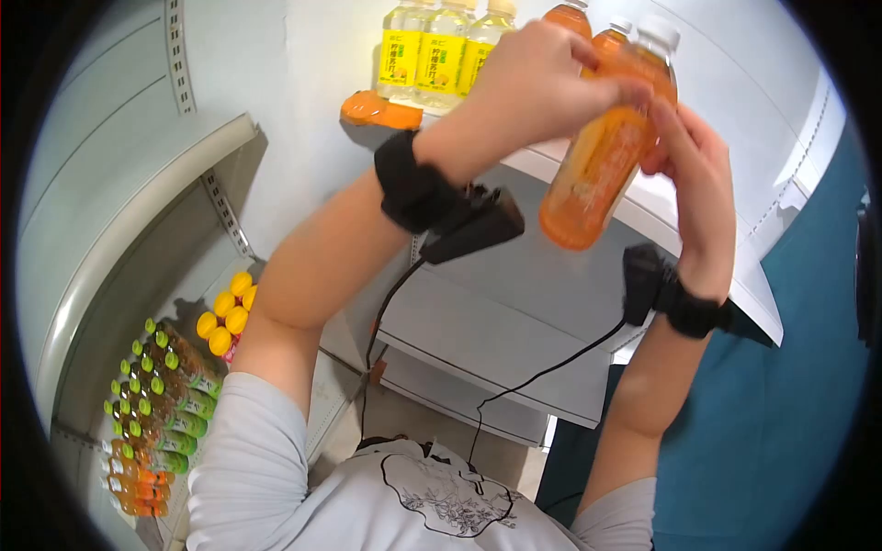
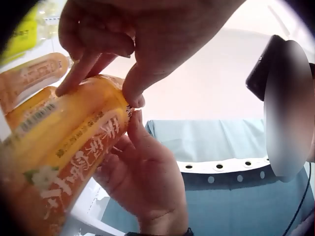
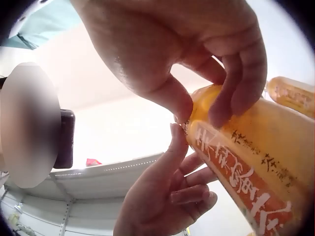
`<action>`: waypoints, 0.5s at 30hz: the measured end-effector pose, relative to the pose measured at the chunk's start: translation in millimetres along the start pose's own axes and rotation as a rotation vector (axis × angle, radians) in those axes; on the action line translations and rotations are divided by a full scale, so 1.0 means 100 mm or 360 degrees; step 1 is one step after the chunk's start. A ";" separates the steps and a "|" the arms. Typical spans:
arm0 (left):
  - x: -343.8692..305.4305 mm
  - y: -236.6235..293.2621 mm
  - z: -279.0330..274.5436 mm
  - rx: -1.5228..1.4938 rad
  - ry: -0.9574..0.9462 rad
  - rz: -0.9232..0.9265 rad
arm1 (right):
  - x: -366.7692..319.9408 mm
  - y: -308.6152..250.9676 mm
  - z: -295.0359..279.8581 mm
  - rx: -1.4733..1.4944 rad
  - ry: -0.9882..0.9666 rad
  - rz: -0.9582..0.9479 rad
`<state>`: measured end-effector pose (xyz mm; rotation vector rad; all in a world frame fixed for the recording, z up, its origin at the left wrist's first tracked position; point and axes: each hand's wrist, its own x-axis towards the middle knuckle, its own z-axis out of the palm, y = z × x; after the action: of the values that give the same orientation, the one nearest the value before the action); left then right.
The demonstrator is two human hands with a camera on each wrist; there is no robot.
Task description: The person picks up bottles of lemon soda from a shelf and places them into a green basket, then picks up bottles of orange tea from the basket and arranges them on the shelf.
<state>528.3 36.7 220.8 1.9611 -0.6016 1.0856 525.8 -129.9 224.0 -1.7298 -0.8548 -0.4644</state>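
Observation:
Both hands hold an orange tea bottle [image 1: 588,188], tilted with its base toward me, in front of the upper shelf. My left hand [image 1: 542,83] comes over its upper part from the left, thumb and fingertips pinching it near the label's upper edge. From the other side my right hand [image 1: 694,170] grips it, the thumbs close together in both wrist views. White lettering shows on the bottle's orange label [image 2: 83,162]. In the right wrist view, the right hand [image 3: 172,44] arches over the bottle [image 3: 236,162], with the left hand [image 3: 167,196] below. Fingers hide the neck.
Lemon drink bottles [image 1: 441,60] with yellow labels stand on the upper shelf, beside more orange bottles [image 1: 611,37]. A bright orange object [image 1: 378,111] lies at that shelf's left end. Green-capped bottles [image 1: 161,395] and yellow-capped ones [image 1: 230,312] fill a lower shelf at left.

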 end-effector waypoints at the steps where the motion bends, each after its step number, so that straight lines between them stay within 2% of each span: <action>1: 0.14 0.00 0.02 0.0050 0.0044 0.0049 | 0.11 -0.03 -0.05 -0.0060 -0.0004 -0.0028; 3: 0.26 0.03 -0.04 0.0079 0.0094 0.0096 | 0.33 0.01 -0.15 -0.0138 0.0003 -0.0013; 5: 0.31 0.17 -0.29 -0.0099 -0.0365 0.0131 | 0.46 0.07 -0.20 -0.0178 -0.0045 0.0004; 7: 0.34 0.15 -0.19 -0.0171 -0.0387 0.0063 | 0.53 0.09 -0.18 -0.0225 -0.0022 0.0015; 9: 0.48 -0.20 0.21 0.0072 0.0183 0.0120 | 0.58 0.16 -0.17 -0.0251 0.0031 -0.0039; 12: 0.48 -0.33 0.35 0.0187 0.0320 0.0158 | 0.62 0.29 -0.18 -0.0226 0.0029 -0.0062; 15: 0.48 -0.38 0.40 0.0180 0.0255 0.0120 | 0.66 0.41 -0.21 -0.0112 0.0015 0.0034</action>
<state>599.0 23.8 233.8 1.9367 -0.5412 1.3349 601.9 -134.8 248.9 -1.7978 -0.8213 -0.4933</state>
